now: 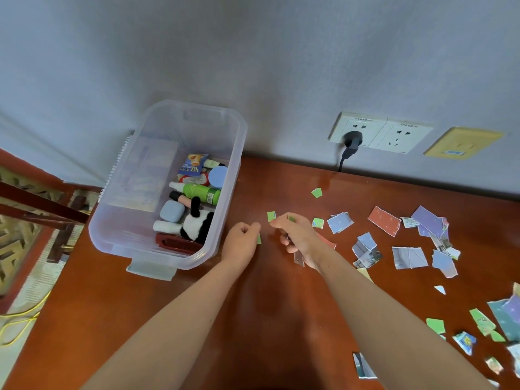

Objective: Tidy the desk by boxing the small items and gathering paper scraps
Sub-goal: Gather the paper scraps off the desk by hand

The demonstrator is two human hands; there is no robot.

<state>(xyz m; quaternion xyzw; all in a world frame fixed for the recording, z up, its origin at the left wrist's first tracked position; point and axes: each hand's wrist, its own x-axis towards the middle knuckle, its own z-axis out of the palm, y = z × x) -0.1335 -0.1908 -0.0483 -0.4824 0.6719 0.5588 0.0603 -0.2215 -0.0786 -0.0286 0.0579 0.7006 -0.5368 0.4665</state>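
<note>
A clear plastic box (230, 175) stands at the desk's back left, holding a green bottle (201, 192), a panda toy (197, 223), a blue case (172, 211) and other small items. My left hand (242, 239) is curled beside the box, pinching a small green scrap (259, 239). My right hand (295, 235) holds several paper scraps in its curled fingers, and a green scrap (292, 219) shows at its knuckles. Green scraps lie just beyond my hands: one (271, 216) to the left, another (318, 223) to the right. Torn paper scraps (409, 257) cover the desk's right side.
The red-brown desk (168, 319) meets the wall at the back. A black plug (351, 142) sits in a wall socket above the desk. A spiral notebook (118, 161) leans behind the box. A yellow cable (19, 322) lies on the floor at left.
</note>
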